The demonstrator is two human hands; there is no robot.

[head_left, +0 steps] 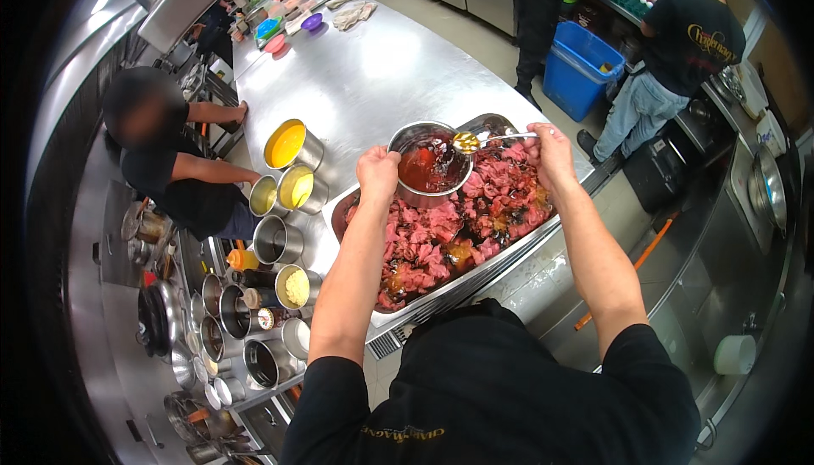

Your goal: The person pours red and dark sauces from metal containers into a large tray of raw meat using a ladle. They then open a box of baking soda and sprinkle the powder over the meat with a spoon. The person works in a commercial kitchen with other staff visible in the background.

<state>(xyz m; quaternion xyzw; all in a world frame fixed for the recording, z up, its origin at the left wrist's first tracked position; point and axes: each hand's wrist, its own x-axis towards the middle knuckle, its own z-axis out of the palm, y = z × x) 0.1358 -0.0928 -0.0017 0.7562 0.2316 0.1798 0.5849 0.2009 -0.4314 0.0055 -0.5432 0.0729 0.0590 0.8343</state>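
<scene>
My left hand (379, 168) grips the rim of a steel pot (431, 189) with dark reddish-brown liquid inside, held over a large tray (547, 216) of sliced pink meat (417, 238) streaked with dark and yellowish sauce. Closed round a metal spoon's handle is my right hand (550, 151). The spoon's bowl (466, 143) holds something yellowish and glistening at the pot's right rim. Left of the tray stand several steel containers (278, 250), some with yellow liquid (287, 141) or a pale chopped ingredient (297, 285), and a squeeze bottle (242, 260).
A person (170, 177) stands left of the steel table (390, 66), reaching toward a container. Two more people (678, 33) (530, 7) stand at the right by a blue bin (577, 66). Colored bowls (311, 22) and cloths (354, 16) lie at the table's far end.
</scene>
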